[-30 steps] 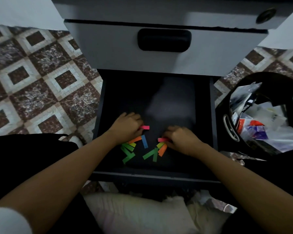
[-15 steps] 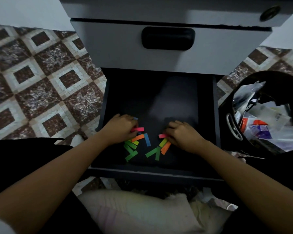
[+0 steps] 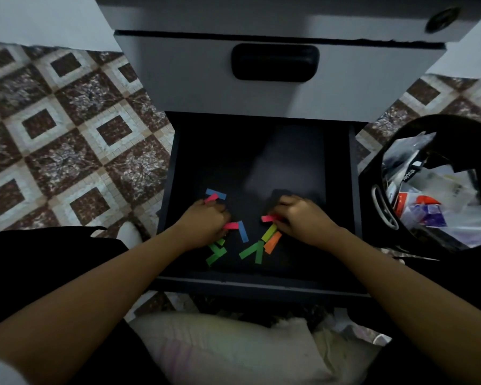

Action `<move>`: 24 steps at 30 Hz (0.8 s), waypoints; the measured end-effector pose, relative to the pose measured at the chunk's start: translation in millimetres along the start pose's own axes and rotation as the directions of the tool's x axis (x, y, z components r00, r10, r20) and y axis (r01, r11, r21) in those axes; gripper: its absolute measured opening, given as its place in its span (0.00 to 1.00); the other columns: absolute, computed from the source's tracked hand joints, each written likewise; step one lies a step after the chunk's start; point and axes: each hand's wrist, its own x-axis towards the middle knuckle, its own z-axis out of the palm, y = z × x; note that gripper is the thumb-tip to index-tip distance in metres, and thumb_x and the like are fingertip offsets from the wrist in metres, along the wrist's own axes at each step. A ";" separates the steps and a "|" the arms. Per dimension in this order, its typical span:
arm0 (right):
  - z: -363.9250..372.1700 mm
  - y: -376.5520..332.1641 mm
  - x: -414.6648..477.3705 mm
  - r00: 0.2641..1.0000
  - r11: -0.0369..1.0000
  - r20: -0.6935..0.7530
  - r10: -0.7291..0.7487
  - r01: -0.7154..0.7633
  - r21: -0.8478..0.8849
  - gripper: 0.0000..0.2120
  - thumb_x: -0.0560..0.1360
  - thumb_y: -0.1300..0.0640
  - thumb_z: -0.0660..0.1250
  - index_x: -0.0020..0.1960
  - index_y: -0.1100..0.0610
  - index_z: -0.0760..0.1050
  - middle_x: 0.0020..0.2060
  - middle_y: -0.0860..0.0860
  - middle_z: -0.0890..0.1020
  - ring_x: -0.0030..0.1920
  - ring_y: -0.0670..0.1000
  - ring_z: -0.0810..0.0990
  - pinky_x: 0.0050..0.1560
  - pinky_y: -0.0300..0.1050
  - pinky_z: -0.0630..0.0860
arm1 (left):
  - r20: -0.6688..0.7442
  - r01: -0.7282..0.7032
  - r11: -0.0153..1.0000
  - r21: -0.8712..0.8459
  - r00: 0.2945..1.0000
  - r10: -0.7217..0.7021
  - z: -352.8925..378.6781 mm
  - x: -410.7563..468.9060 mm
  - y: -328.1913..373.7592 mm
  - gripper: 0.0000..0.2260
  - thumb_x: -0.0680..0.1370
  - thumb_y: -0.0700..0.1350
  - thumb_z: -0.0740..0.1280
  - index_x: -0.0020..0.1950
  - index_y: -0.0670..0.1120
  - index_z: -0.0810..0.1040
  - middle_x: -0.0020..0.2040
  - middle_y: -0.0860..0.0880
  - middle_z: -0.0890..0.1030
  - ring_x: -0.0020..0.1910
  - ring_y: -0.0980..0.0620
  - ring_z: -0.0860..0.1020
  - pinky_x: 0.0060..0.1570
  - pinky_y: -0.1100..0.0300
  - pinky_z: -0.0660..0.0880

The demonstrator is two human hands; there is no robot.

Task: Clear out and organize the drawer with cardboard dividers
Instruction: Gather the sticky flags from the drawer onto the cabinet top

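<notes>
1. Paper strips (image 3: 243,232) lie scattered on the floor of the open drawer (image 3: 233,162), near its front edge.
2. Left hand (image 3: 206,226) is curled, pinching pink ones. Right hand (image 3: 303,220) pinches a pink end.
3. The loose strips sit between the hands, pointing every way, so either hand can reach them by moving inward.

Matt black drawer (image 3: 233,162) at centre with bright paper strips (image 3: 251,250), smooth grey cabinet front (image 3: 178,79) above, speckled stone-look tile floor (image 3: 67,134) left, shiny crinkled plastic wrappers (image 3: 442,207) right.
</notes>
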 end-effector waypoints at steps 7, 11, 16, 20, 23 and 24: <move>2.7 -3.4 -0.9 0.990 0.988 0.128 -0.060 0.076 -0.131 0.18 0.80 0.46 0.56 0.66 0.50 0.71 0.64 0.48 0.71 0.65 0.51 0.66 0.65 0.50 0.65 | -0.029 0.073 0.977 -0.199 0.996 -0.080 -7.5 4.6 -5.9 0.10 0.77 0.51 0.62 0.53 0.47 0.75 0.54 0.48 0.76 0.55 0.48 0.74 0.52 0.56 0.68; 5.2 -4.3 -2.2 0.987 0.971 0.128 -0.101 0.126 -0.201 0.18 0.80 0.46 0.55 0.65 0.50 0.71 0.64 0.49 0.70 0.64 0.51 0.65 0.63 0.48 0.64 | -0.018 0.096 0.966 -0.241 0.994 -0.104 -8.9 5.0 -10.3 0.11 0.77 0.52 0.63 0.53 0.47 0.76 0.52 0.48 0.76 0.53 0.49 0.74 0.50 0.57 0.68; 4.1 -6.8 -4.5 0.981 0.950 0.129 -0.142 0.172 -0.260 0.17 0.80 0.48 0.54 0.66 0.52 0.70 0.65 0.50 0.69 0.65 0.52 0.65 0.61 0.49 0.63 | 0.005 0.123 0.961 -0.249 0.992 -0.125 -10.6 5.5 -13.5 0.12 0.77 0.51 0.63 0.57 0.47 0.75 0.55 0.48 0.75 0.55 0.48 0.74 0.51 0.56 0.68; 5.3 -10.0 -4.0 0.980 0.951 0.145 -0.138 0.172 -0.258 0.17 0.80 0.50 0.55 0.65 0.54 0.69 0.64 0.52 0.70 0.64 0.53 0.67 0.61 0.48 0.64 | 0.010 0.117 0.963 -0.241 0.993 -0.118 -11.0 6.0 -13.2 0.12 0.77 0.51 0.63 0.57 0.46 0.75 0.56 0.48 0.75 0.55 0.48 0.74 0.51 0.56 0.68; 6.7 -10.4 -3.7 0.984 0.961 0.145 -0.108 0.141 -0.240 0.16 0.80 0.50 0.55 0.63 0.57 0.70 0.62 0.54 0.72 0.63 0.54 0.69 0.62 0.48 0.64 | -0.014 0.081 0.973 -0.217 0.996 -0.086 -7.9 5.0 -9.0 0.12 0.77 0.53 0.62 0.53 0.46 0.75 0.54 0.47 0.76 0.55 0.48 0.74 0.52 0.56 0.70; 7.4 -10.0 -4.5 0.985 0.964 0.146 -0.093 0.126 -0.234 0.16 0.80 0.50 0.55 0.63 0.57 0.70 0.61 0.55 0.73 0.63 0.55 0.69 0.62 0.48 0.64 | -0.019 0.066 0.978 -0.199 0.997 -0.071 -6.5 4.8 -6.9 0.11 0.78 0.53 0.62 0.53 0.47 0.75 0.54 0.47 0.76 0.55 0.48 0.74 0.52 0.56 0.70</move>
